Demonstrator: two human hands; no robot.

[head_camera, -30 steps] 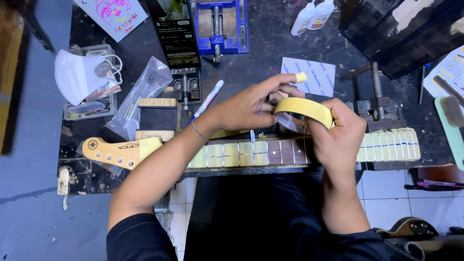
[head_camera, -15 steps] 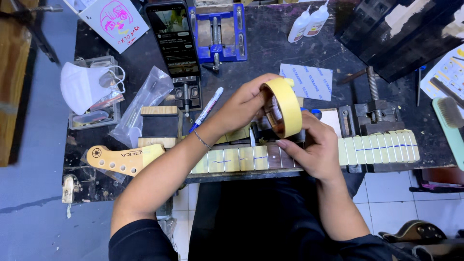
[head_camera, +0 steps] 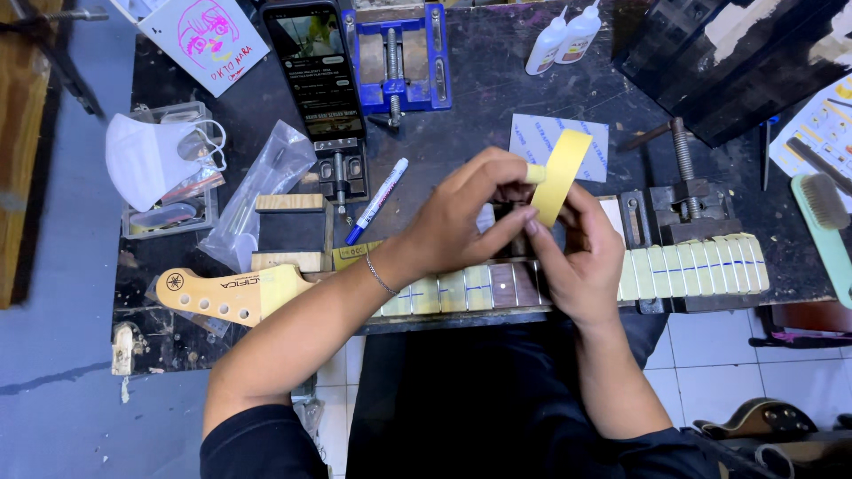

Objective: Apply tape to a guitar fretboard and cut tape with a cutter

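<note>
A guitar neck [head_camera: 232,295] lies along the workbench's front edge, its fretboard mostly covered in strips of pale masking tape [head_camera: 701,266]; a few dark frets near the middle are bare. Above that bare stretch both hands hold a yellow roll of masking tape [head_camera: 561,173] standing on edge. My left hand [head_camera: 466,213] pinches the tape's free end near the top of the roll. My right hand [head_camera: 577,257] grips the roll from below, fingers curled around it.
A blue marker [head_camera: 377,200], a phone [head_camera: 315,66] on a stand, a blue vise [head_camera: 397,55], two glue bottles [head_camera: 564,37], a face mask [head_camera: 146,160], plastic bags [head_camera: 257,191], wood blocks [head_camera: 289,202], a metal clamp [head_camera: 688,200] and a brush [head_camera: 825,213] crowd the dark bench.
The tape roll has been raised from lying flat near the fretboard to standing on edge, and both hands have shifted slightly up and left with it.
</note>
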